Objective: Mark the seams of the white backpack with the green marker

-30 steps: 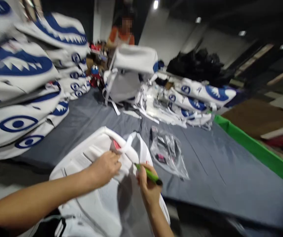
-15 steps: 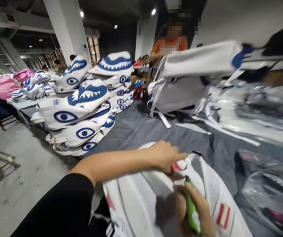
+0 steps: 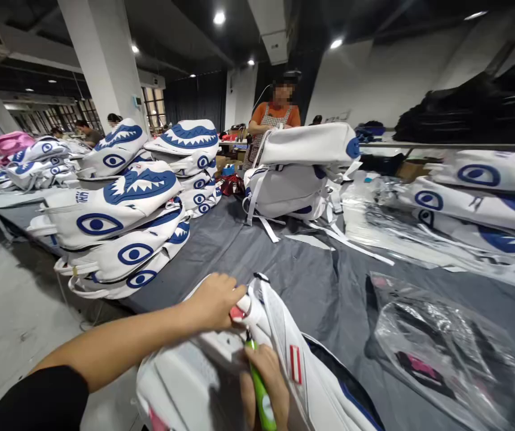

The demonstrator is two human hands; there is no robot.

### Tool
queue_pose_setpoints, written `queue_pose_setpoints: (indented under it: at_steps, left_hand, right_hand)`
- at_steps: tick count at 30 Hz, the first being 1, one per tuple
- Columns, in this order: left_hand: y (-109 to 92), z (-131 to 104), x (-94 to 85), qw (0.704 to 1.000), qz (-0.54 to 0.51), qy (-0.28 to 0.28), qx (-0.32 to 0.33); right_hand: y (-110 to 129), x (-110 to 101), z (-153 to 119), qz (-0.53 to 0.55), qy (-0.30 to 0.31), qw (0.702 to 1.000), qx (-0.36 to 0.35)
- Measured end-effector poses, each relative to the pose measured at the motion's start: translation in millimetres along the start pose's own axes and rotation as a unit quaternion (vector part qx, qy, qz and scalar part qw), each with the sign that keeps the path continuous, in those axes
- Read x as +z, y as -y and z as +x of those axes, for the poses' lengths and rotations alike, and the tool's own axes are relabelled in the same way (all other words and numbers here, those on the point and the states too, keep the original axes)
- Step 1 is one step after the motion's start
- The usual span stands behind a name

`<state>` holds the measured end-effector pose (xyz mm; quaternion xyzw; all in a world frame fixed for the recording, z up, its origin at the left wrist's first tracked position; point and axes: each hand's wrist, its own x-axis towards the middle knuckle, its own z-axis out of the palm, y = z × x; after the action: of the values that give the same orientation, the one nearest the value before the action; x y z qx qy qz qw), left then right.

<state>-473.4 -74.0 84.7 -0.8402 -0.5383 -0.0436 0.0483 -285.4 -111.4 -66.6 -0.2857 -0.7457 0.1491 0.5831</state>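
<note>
A white backpack [image 3: 180, 377] lies on the table right in front of me, its straps and padded back side facing up. My left hand [image 3: 216, 301] reaches across and closes on the backpack's top, by a small red patch. In my right hand [image 3: 268, 374] is a slim green-handled tool [image 3: 261, 392] with a dark narrow tip. The tip points up at the backpack's top, close under my left fingers; whether it touches the fabric I cannot tell. Beside my right hand, a red-and-white label [image 3: 295, 364] sits on a shoulder strap [image 3: 279, 323].
Stacked backpacks with blue eyes and teeth [image 3: 118, 224] stand at the left. More white backpacks [image 3: 290, 191] are piled mid-table, others [image 3: 477, 197] at the right. A clear plastic bag [image 3: 441, 353] lies at the right on the grey table cover [image 3: 221, 239]. A co-worker [image 3: 275, 117] stands behind.
The view has swung right and steadied, so the scene sits further left. Both hands stay near the backpack's top, the green tool still in my right hand.
</note>
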Motion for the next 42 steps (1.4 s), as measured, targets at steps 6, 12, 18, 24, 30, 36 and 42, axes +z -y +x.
queue_pose_setpoints:
  at_steps: [6, 12, 18, 24, 30, 36, 42]
  left_hand:
    - [11.3, 41.7, 39.2, 0.984, -0.065, -0.066, 0.151]
    - [-0.4, 87.4, 47.2, 0.988, -0.045, -0.121, 0.084]
    - [23.3, 44.5, 37.6, 0.991, -0.022, -0.055, 0.122]
    - [37.5, 27.2, 35.4, 0.971, -0.022, 0.084, 0.221]
    - [38.7, 38.5, 47.6, 0.97, -0.037, 0.09, 0.221]
    - [26.1, 36.1, 66.6, 0.986, 0.005, 0.071, 0.151]
    - [22.6, 38.8, 82.9, 0.991, 0.011, 0.03, 0.133]
  right_hand:
    - [-2.3, 7.2, 10.2, -0.045, -0.028, 0.997, -0.054]
    - [8.3, 11.0, 16.1, -0.048, -0.036, 0.997, -0.044]
    - [1.0, 8.2, 22.7, -0.037, -0.027, 0.999, -0.027]
    - [-4.7, 13.1, 11.7, 0.02, -0.004, 1.0, -0.002]
    - [4.8, 1.7, 11.9, 0.006, 0.052, 0.998, 0.021]
    - [-0.7, -4.1, 24.9, -0.003, 0.108, 0.993, 0.042]
    - [3.1, -5.4, 34.8, -0.003, 0.134, 0.989, 0.061]
